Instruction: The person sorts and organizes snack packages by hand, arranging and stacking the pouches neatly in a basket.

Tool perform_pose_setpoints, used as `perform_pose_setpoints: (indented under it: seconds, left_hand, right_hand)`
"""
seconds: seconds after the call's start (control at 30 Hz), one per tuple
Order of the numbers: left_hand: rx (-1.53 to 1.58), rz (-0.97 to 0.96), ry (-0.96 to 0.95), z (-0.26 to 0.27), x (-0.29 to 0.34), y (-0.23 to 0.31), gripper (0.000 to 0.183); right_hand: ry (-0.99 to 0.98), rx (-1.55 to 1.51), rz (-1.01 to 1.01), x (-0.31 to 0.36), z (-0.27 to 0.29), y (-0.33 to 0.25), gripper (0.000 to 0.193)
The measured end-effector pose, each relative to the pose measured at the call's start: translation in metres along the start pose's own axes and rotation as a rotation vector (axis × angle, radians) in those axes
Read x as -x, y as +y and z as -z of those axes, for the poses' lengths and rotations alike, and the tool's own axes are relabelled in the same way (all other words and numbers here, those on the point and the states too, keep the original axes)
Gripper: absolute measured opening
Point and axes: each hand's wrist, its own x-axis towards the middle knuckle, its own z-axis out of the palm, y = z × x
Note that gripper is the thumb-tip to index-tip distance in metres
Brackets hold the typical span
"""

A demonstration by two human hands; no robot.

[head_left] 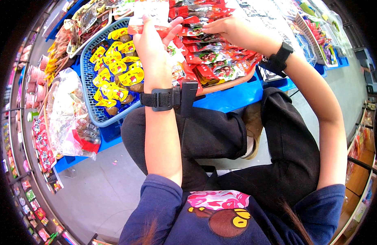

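Red packets [215,57] already reach the tan basket [231,85]'s near edge; 1 white-red packet [154,14], at the left hand [152,43], seems unplaced. Left fingers spread, right hand [233,32] narrow; I cannot tell whether either grip holds anything.

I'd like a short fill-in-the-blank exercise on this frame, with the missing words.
The basket of yellow-topped packets is ____.
The nearer hand to that basket is the person's ____ one.
The other hand is over piled packets, mostly ____ in colour.
The wrist straps are both ____.
Missing words: blue; left; red; black.
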Motion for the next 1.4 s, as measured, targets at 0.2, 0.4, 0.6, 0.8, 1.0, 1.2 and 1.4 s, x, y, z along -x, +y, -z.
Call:
perform_pose_setpoints:
  seconds: [0.2, 0.4, 0.6, 0.8, 1.0, 1.2, 1.4]
  left_hand:
    - [0.015, 0.008, -0.017, 0.001, -0.001, 0.0, 0.037]
    - [0.014, 0.012, -0.006, 0.001, -0.001, 0.0, 0.035]
    - [0.006, 0.005, -0.026, -0.001, -0.001, -0.001, 0.035]
    - [-0.011, 0.005, -0.009, -0.002, 0.001, -0.003, 0.036]
    - [-0.016, -0.017, -0.039, -0.001, 0.001, -0.001, 0.035]
    - [-0.007, 0.006, -0.011, 0.0, 0.001, -0.001, 0.037]
    - [-0.021, 0.006, -0.013, -0.002, 0.002, 0.0, 0.038]
  right_hand:
    - [-0.005, -0.025, -0.031, 0.002, 0.016, 0.003, 0.034]
    - [-0.022, 0.153, -0.091, 0.001, 0.016, -0.022, 0.033]
    - [-0.109, -0.042, -0.356, -0.002, 0.017, 0.014, 0.028]
    - [0.055, 0.088, -0.312, -0.008, 0.001, 0.019, 0.022]
    - [-0.05, 0.036, -0.427, -0.013, 0.002, 0.019, 0.013]
    - [-0.073, -0.007, -0.451, -0.021, 0.002, 0.015, 0.013]
    - [-0.134, 0.051, -0.302, -0.021, 0.005, 0.018, 0.015]
